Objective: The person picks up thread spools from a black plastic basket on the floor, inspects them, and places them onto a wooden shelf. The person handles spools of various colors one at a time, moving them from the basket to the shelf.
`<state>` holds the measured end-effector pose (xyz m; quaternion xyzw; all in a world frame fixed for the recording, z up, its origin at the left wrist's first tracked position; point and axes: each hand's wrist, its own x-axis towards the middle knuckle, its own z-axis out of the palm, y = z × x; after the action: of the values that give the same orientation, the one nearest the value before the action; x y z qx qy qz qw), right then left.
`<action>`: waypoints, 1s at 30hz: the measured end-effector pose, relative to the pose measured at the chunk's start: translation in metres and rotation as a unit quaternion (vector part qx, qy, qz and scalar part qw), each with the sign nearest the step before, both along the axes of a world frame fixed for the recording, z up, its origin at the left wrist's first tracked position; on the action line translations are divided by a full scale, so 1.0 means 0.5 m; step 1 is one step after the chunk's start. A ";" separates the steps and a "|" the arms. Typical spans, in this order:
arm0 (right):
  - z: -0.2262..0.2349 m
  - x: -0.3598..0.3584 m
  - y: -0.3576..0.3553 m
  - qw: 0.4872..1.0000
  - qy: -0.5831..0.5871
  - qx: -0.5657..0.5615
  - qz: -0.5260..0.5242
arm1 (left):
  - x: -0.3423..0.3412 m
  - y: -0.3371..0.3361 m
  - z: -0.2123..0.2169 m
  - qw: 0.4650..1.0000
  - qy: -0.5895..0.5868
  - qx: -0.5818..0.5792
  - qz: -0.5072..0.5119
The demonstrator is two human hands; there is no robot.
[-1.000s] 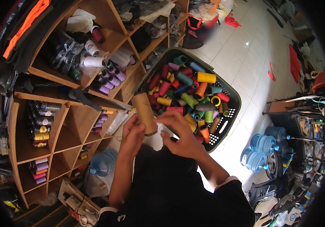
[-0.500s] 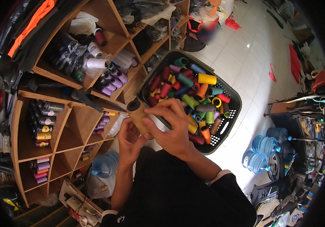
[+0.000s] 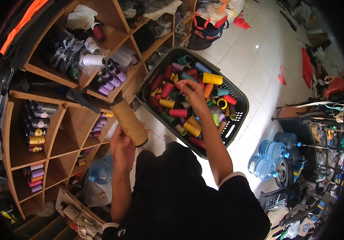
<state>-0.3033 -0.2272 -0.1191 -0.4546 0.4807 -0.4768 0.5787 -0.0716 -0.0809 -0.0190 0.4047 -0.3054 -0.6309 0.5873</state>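
A large tan thread spool point(image 3: 129, 123) is gripped in my left hand point(image 3: 123, 146), its long body slanting from upper left to lower right beside the shelves. The thumb and fingers wrap its lower side. My right hand point(image 3: 193, 94) reaches over the dark green basket point(image 3: 242, 98), fingertips drawn together near a pinkish-red spool point(image 3: 167, 89). Whatever lies between those fingertips, if anything, is too small to make out. Heaped in the basket are thread spools of many colours, among them a yellow spool point(image 3: 212, 78) and a crimson spool point(image 3: 178, 113).
Wooden cubby shelves point(image 3: 66, 141) with purple spools point(image 3: 111, 80) and other spools run along the left. Blue water jugs point(image 3: 263, 167) stand on the tiled floor at right; another jug point(image 3: 101, 169) sits below the shelves. Bags point(image 3: 210, 28) lie beyond the basket.
My right hand has left the tan spool and moved right, over the basket. The left hand keeps the spool, which has shifted left and lower. The view has shifted slightly.
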 end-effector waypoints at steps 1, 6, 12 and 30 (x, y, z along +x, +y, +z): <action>-0.096 -0.019 -0.033 0.993 0.118 -0.012 -0.008 | 0.004 0.003 0.001 1.000 0.014 0.002 -0.003; -0.290 -0.100 -0.028 0.833 0.539 -0.112 -0.050 | 0.010 0.003 0.000 0.999 0.032 0.019 0.020; 0.065 0.053 0.086 0.982 0.169 -0.032 0.074 | 0.037 0.042 0.002 0.996 0.061 0.024 0.066; 0.268 0.366 0.239 0.926 0.013 -0.191 0.324 | 0.151 0.161 0.024 0.975 0.089 -0.015 0.202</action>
<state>-0.1201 -0.1077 0.0149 -0.6938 0.2143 -0.3398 0.5977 0.0037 -0.0005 -0.0070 0.3912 -0.1730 -0.5282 0.7335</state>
